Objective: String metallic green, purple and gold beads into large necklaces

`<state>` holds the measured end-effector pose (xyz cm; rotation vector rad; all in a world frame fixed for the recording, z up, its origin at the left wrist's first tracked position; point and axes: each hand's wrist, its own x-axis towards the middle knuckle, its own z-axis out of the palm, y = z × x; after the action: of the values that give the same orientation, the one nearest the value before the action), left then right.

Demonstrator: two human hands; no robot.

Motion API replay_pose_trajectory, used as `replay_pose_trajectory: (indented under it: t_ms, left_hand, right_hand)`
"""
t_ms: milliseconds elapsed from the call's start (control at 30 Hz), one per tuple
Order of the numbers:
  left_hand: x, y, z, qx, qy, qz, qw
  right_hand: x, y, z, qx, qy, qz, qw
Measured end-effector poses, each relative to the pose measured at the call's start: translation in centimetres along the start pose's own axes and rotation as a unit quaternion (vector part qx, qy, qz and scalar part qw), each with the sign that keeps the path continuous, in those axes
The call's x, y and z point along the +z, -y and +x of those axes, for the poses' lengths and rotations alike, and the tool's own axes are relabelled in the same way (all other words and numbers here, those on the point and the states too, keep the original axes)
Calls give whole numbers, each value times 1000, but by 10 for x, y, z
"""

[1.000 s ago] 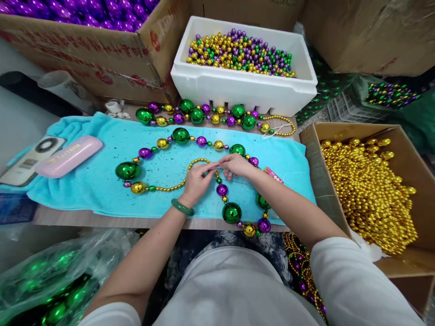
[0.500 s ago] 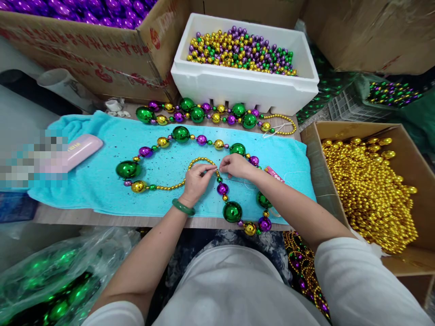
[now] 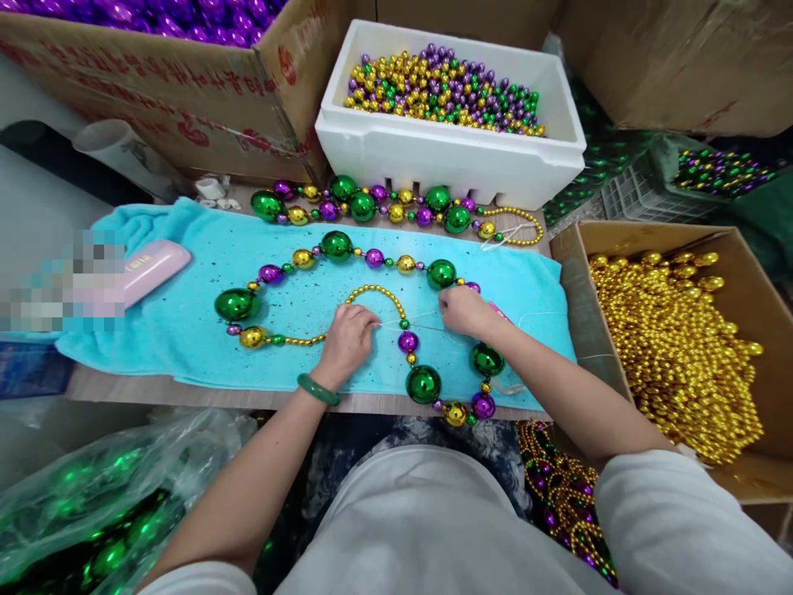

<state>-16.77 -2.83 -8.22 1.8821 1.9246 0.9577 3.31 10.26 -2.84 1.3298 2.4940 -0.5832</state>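
Some white thread stretches between the left hand and right hand, both pinching it, apparently apart to keep it tight. The bead necklace lies looped on a blue towel, probably against rolling. A white box holds small mixed beads; the right-side carton, gold beads; the left-side carton, purple beads.

Left hand, right hand, thread between; bead strand, towel
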Motion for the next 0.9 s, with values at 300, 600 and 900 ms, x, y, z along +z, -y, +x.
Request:
replay_pose_trajectory:
  t_ms: [300,600,900]
  left_hand:
    - [1,-27,12,-359,-35,-556,749]
    - [3,-36,28,-371,3,-682,630]
    - [1,-38,28,-336,21,-706,623]
  right_hand:
    - [1,4,0,6,-16,499,866]
    - [14,32,4,5,95,730,677]
    - [16,35,9,56,79,682,725]
